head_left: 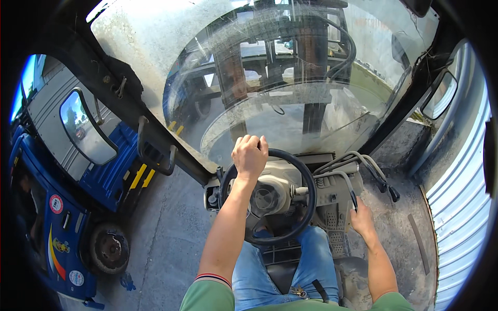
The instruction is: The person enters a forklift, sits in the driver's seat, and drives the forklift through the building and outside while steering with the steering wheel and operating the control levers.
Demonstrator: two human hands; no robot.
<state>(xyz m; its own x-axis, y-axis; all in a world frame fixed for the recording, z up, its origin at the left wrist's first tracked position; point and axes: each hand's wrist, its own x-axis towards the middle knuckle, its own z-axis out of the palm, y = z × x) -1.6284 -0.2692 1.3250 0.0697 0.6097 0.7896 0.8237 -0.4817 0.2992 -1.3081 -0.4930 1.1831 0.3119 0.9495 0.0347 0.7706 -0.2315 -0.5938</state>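
My left hand [249, 157] is closed in a fist over the upper left of the black steering wheel [313, 199]. A knob under that palm, if there is one, is hidden. Off to the right, my right hand [362, 217] grips the black end of a bent control lever [346, 180]. More levers with black knobs [394, 194] curve out beyond it. A beige steering column [272, 176] stands behind the wheel, and a pedal [336, 237] shows below on the floor.
Through the scratched windshield [207, 62] rises a forklift mast [231, 72]. A blue truck [62, 217] is parked at the left beside the cab, past a side mirror [87, 126]. At the right are another mirror [440, 95] and a corrugated metal wall [459, 202].
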